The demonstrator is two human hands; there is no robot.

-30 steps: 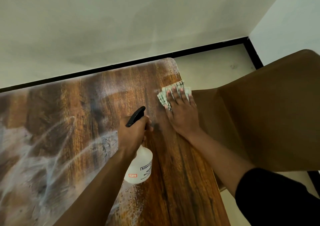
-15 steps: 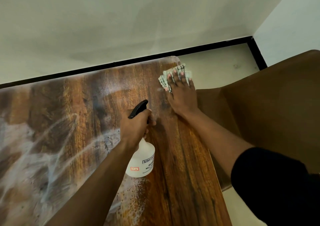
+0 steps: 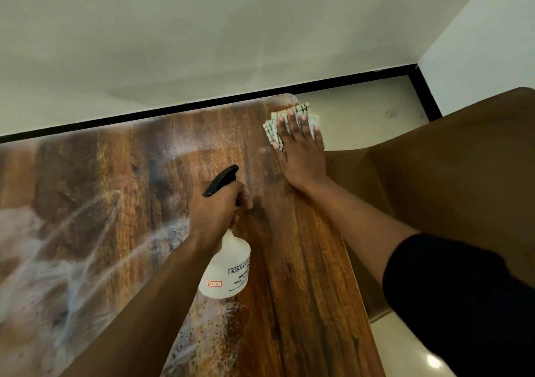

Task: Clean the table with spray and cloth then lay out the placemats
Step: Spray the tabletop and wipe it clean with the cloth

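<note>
A dark wooden table [image 3: 304,304] fills the lower left, with white foamy streaks of spray across its left half. My left hand [image 3: 215,213] grips the neck of a white spray bottle [image 3: 228,272] with a black trigger head, held above the table's middle. My right hand [image 3: 302,151] lies flat, fingers spread, pressing a white checked cloth [image 3: 272,129] onto the table's far right corner. Part of the cloth hangs past the table edge. No placemats are in view.
A brown chair [image 3: 451,174] stands close against the table's right edge. Beyond the table runs a black skirting strip [image 3: 347,83] under a pale wall. Light floor tile [image 3: 359,116] shows past the far corner and at the bottom right.
My right hand has slid the cloth away from me along the right edge, to the far corner. The left hand and bottle have stayed about where they were.
</note>
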